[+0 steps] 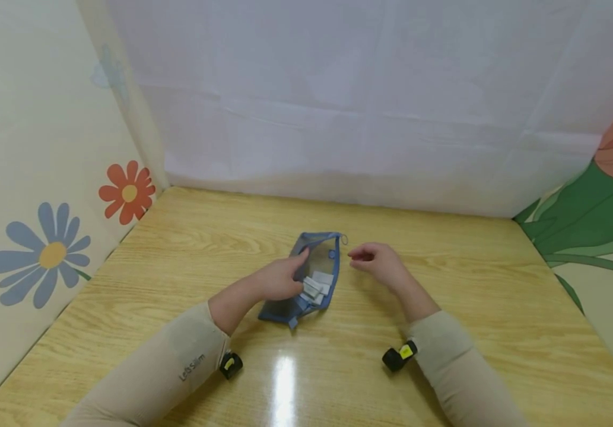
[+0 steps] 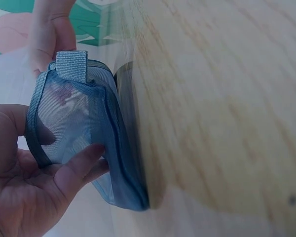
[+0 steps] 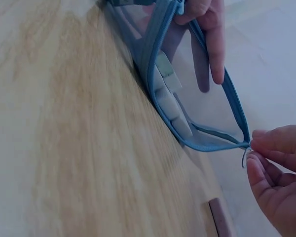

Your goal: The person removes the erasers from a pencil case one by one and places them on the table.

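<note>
On the table lies a blue mesh zipper pouch (image 1: pixel 311 246), its mouth unzipped and spread apart. Several small white blocks (image 1: pixel 317 286) sit inside it; one in the right wrist view has a green face (image 3: pixel 164 65). My left hand (image 1: pixel 279 279) grips the pouch's left side, fingers on both faces of the mesh. My right hand (image 1: pixel 378 261) is by the far right corner, fingers bent and slightly apart. In the right wrist view its fingertips (image 3: pixel 259 163) are right at that corner, where a thin cord loop (image 3: pixel 244 158) hangs.
The pouch lies on a light wood-grain table (image 1: pixel 472 284). A white sheet (image 1: pixel 365 118) hangs along its back edge, and flower-printed panels (image 1: pixel 28 166) stand at both sides. Small black devices (image 1: pixel 391 359) are worn at both wrists.
</note>
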Tool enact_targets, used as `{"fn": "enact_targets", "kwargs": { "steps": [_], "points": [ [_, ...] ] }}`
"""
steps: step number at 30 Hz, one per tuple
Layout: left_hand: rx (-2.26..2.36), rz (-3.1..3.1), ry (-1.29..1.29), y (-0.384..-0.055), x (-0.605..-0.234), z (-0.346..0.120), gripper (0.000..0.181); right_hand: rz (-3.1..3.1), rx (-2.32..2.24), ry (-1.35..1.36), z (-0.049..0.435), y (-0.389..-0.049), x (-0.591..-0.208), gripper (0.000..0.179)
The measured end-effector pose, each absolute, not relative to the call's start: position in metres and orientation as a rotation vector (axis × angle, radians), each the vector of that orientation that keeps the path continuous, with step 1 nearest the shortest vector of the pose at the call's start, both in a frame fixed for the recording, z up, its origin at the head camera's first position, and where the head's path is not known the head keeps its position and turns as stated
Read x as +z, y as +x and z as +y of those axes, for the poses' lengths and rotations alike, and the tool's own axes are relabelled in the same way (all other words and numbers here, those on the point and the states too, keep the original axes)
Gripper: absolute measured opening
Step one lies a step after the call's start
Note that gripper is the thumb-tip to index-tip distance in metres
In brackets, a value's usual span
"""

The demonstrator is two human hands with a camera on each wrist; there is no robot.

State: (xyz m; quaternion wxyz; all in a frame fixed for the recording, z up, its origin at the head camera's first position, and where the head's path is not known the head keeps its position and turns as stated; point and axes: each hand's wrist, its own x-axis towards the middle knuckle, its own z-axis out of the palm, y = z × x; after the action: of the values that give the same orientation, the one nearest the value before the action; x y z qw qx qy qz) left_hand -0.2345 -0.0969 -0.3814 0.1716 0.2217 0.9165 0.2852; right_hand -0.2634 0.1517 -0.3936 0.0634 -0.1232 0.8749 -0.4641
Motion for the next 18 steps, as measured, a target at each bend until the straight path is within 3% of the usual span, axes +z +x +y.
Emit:
{"fn": "enact_targets", "kwargs": {
  "steps": [18],
  "points": [
    [0.765,2.644,0.668,-0.235,-0.381,-0.096,0.081,2.562,-1.277,-0.541,0.119,-0.254,-0.397,0.023]
  ]
}}
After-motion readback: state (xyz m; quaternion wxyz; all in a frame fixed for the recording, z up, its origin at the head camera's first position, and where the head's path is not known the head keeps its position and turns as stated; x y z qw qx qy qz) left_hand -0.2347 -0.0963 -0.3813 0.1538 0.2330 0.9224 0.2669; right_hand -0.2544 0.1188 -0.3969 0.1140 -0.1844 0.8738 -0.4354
